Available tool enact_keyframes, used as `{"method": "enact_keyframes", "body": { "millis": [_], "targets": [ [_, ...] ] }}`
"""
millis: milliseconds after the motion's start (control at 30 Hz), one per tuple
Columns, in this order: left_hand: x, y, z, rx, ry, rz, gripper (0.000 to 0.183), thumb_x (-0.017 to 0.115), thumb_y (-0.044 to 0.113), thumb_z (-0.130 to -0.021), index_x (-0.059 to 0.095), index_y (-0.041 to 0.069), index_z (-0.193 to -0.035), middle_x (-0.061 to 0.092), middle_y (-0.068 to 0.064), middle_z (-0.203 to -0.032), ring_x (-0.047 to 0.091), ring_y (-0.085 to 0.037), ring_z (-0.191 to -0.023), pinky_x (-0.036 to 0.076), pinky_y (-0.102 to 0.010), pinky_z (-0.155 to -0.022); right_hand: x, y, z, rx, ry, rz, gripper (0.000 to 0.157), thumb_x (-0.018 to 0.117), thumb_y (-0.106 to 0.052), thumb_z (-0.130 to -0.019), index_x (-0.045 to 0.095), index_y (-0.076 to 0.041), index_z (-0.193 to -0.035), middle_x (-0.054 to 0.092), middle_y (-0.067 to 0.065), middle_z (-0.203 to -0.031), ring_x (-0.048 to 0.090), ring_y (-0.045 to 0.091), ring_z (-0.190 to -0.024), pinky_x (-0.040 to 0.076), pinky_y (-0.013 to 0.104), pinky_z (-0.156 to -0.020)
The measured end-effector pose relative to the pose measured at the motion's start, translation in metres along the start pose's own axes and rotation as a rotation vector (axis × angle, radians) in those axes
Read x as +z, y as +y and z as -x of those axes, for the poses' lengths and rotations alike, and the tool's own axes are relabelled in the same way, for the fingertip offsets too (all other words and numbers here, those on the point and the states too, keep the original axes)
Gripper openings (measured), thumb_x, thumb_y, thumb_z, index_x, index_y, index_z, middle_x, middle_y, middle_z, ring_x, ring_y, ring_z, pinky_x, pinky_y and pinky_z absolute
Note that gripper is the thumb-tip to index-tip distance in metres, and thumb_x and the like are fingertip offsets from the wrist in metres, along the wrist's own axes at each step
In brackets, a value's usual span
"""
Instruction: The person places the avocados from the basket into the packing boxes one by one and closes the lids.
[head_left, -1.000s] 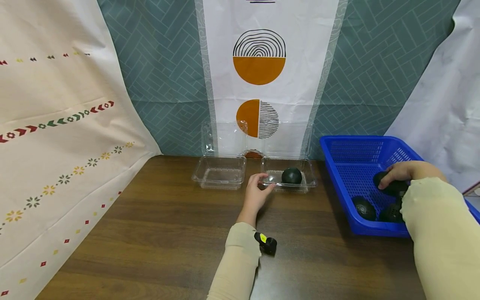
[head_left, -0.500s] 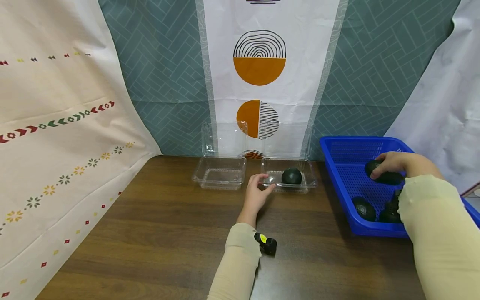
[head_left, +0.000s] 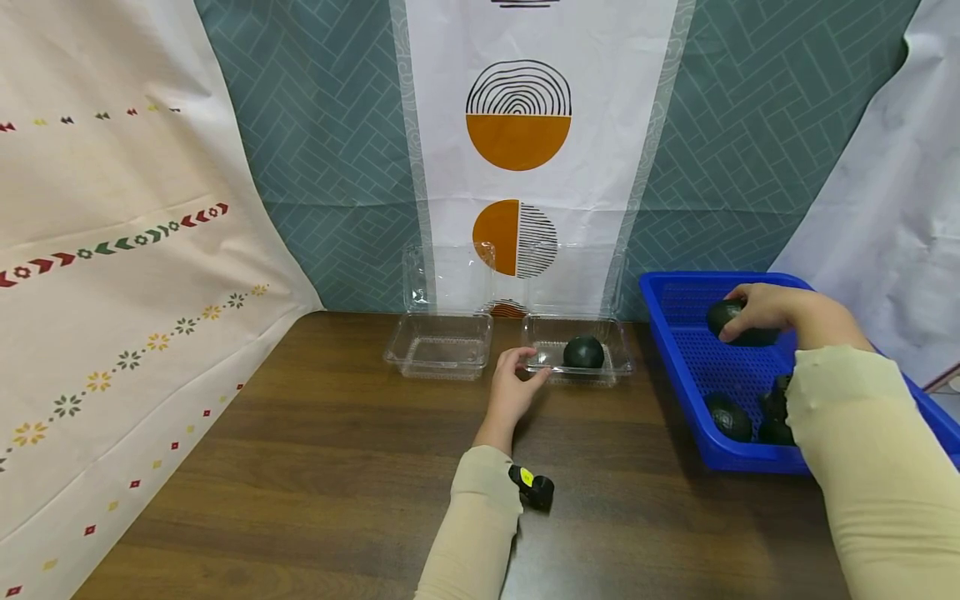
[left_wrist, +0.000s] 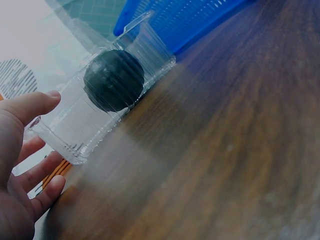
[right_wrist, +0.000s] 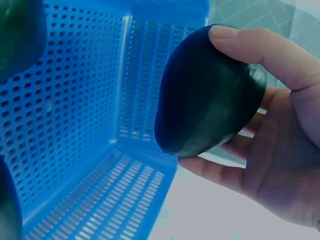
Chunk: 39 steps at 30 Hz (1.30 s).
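Note:
In the head view my right hand [head_left: 767,312] holds a dark green avocado [head_left: 723,319] up over the blue plastic basket [head_left: 678,400]. In the right wrist view, the thumb lies across the top of the avocado [right_wrist: 207,95] and the fingers come round from beneath. My left hand [head_left: 512,392] grips the front left corner of a clear hinged plastic container [head_left: 615,354], thumb at the front rim and fingers at the side. One avocado [head_left: 583,352] sits in the right half of this container. Its lid [head_left: 573,279] stands raised behind.
A second clear container [head_left: 440,354], lid up, stands to the left on the wooden table [head_left: 337,467]. Several avocados, one of them at the basket's near left corner [head_left: 727,417], lie in the basket, partly behind the right sleeve [head_left: 847,417]. Patterned cloth [head_left: 330,150] hangs behind.
My right hand has lifted the avocado from low in the basket, moving up and to the left. The left hand stays at the container's corner.

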<state>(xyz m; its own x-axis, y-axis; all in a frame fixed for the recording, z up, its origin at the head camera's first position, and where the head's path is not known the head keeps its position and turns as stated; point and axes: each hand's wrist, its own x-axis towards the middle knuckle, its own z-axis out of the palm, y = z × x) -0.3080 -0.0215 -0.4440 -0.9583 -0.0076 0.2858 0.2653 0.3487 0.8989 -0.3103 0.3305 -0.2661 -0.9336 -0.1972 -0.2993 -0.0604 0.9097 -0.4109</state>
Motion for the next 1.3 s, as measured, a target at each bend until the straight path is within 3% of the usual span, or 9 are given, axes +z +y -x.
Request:
{"method": "enact_keyframes", "body": {
  "millis": [467,1000,1300],
  "targets": [
    [-0.001,-0.001,0.001,-0.005,-0.004,0.008,0.038,0.073,0.025,-0.081,0.060,0.009,-0.114,0.049,-0.005,-0.122,0.051,-0.023,-0.102,0.043,-0.037,-0.087,0.001,-0.038,-0.013,-0.160,0.091,0.071,0.069,0.075,-0.020,-0.074,0.037,0.013,-0.122,0.046,0.032,-0.110,0.050,0.038,-0.092,0.046,0.048,-0.075],
    [0.000,-0.002,0.000,-0.014,-0.002,0.003,0.036,0.073,0.025,-0.081,0.060,0.013,-0.112,0.050,-0.004,-0.120,0.051,-0.022,-0.102,0.043,-0.037,-0.087,0.003,-0.078,-0.022,-0.222,0.120,0.130,0.066,0.075,-0.016,-0.072,0.040,0.010,-0.123,0.046,0.031,-0.113,0.049,0.038,-0.093,0.045,0.048,-0.075],
    [0.001,-0.002,-0.001,-0.007,-0.003,0.016,0.042,0.073,0.024,-0.081,0.058,0.007,-0.116,0.050,-0.005,-0.119,0.050,-0.023,-0.101,0.043,-0.037,-0.087,0.007,-0.099,-0.029,-0.238,0.123,0.144,0.067,0.074,-0.015,-0.071,0.040,0.009,-0.124,0.044,0.030,-0.115,0.049,0.038,-0.093,0.045,0.049,-0.075]
  ]
}}
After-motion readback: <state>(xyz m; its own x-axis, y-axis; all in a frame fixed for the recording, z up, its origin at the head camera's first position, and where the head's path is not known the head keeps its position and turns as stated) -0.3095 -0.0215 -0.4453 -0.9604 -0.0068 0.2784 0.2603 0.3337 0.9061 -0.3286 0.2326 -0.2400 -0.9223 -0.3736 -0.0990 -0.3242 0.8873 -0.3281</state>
